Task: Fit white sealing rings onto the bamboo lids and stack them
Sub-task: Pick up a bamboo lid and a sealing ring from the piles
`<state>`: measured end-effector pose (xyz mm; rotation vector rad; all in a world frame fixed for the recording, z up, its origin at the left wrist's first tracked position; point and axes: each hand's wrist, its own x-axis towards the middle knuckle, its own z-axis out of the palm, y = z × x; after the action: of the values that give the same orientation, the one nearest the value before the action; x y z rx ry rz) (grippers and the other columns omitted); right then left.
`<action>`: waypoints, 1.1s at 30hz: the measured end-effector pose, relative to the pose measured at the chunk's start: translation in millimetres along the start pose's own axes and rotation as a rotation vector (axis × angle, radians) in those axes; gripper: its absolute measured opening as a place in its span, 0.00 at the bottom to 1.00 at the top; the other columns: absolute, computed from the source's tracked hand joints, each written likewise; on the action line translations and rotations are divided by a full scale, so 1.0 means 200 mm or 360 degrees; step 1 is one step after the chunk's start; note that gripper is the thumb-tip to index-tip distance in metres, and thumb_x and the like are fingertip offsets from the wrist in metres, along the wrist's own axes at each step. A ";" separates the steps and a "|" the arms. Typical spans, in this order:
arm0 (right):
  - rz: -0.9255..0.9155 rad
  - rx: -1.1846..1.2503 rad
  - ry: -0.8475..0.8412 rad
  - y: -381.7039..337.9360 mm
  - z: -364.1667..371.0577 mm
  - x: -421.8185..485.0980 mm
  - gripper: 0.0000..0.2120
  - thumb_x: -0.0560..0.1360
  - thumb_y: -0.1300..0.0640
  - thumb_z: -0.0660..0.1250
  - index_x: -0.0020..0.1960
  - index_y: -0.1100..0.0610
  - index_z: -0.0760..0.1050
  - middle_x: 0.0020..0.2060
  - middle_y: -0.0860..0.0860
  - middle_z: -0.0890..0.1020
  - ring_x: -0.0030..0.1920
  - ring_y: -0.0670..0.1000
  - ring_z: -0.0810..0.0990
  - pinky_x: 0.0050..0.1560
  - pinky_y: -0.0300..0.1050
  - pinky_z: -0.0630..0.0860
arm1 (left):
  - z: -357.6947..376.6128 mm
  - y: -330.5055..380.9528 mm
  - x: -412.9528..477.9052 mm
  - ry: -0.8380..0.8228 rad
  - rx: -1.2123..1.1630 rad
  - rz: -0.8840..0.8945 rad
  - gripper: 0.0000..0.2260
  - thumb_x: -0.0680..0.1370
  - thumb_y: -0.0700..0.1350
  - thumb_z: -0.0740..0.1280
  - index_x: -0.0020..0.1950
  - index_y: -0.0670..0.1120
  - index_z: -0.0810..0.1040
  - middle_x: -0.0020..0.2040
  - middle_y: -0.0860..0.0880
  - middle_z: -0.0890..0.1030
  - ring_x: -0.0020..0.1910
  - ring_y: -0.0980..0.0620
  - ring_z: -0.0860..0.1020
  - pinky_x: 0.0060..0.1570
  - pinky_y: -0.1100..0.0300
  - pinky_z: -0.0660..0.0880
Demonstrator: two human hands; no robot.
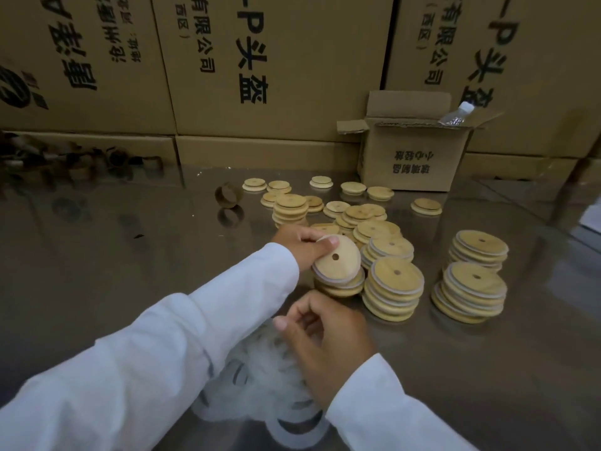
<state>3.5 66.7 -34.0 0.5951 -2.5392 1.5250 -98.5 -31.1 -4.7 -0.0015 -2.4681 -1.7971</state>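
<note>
Round pale bamboo lid (pixel 336 259), centre hole, white ring at rim: tilted, pinched by left hand (pixel 299 244) over short stack (pixel 341 284). 4 ringed stacks (pixel 393 289) to right. Bare lids (pixel 353 187) scattered behind. Heap of white translucent sealing rings (pixel 260 369) nearest.

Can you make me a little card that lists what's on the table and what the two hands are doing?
Left hand: grips a bamboo lid, tilted over a short stack
Right hand: fingers curled above the white rings; cannot tell if it holds one
Ringed stacks: several, right of the short stack
Loose lids: scattered farther back
Box: small, open, a bottle sticking out
Table: shiny
</note>
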 end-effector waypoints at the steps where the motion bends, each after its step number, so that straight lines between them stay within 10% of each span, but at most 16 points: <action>1: -0.0031 -0.0005 -0.0009 0.00 0.00 0.00 0.08 0.71 0.50 0.68 0.37 0.51 0.73 0.33 0.46 0.78 0.37 0.44 0.75 0.39 0.38 0.74 | 0.01 0.00 0.01 -0.0024 0.0048 -0.0006 0.09 0.74 0.44 0.69 0.52 0.43 0.82 0.44 0.49 0.81 0.43 0.55 0.77 0.46 0.66 0.71; 8: -0.0095 -0.0058 0.0020 0.03 0.02 0.01 0.11 0.67 0.43 0.65 0.35 0.49 0.70 0.31 0.44 0.77 0.37 0.43 0.75 0.38 0.38 0.72 | -0.03 0.04 0.16 0.0029 0.0218 0.0040 0.03 0.73 0.46 0.70 0.40 0.50 0.79 0.42 0.52 0.79 0.47 0.54 0.75 0.49 0.63 0.66; 14: -0.0182 -0.0216 0.0002 0.06 0.04 0.02 0.04 0.66 0.40 0.59 0.40 0.38 0.68 0.41 0.33 0.74 0.40 0.42 0.75 0.43 0.38 0.73 | -0.22 0.03 0.42 0.0460 0.0340 0.0061 0.19 0.72 0.47 0.71 0.62 0.47 0.73 0.60 0.48 0.74 0.58 0.48 0.73 0.52 0.60 0.66; 20: -0.0278 -0.0221 -0.0050 0.07 0.06 0.03 0.13 0.65 0.37 0.55 0.46 0.41 0.67 0.37 0.32 0.73 0.42 0.39 0.74 0.47 0.39 0.72 | -0.24 -0.06 0.54 0.0258 0.0779 0.0046 0.31 0.72 0.51 0.70 0.72 0.53 0.62 0.73 0.48 0.63 0.69 0.46 0.66 0.61 0.57 0.65; 33: -0.0054 -0.0142 0.0010 0.06 0.01 0.03 0.08 0.70 0.43 0.63 0.44 0.34 0.64 0.41 0.39 0.76 0.42 0.38 0.74 0.41 0.34 0.72 | -0.29 -0.05 0.38 0.0325 0.0787 0.0295 0.29 0.72 0.48 0.71 0.70 0.52 0.64 0.66 0.50 0.72 0.63 0.48 0.71 0.55 0.61 0.66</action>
<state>-7.0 67.4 -42.8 0.6167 -2.5630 1.3925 -170.5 -92.3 9.2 -0.0123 -2.5873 -1.0287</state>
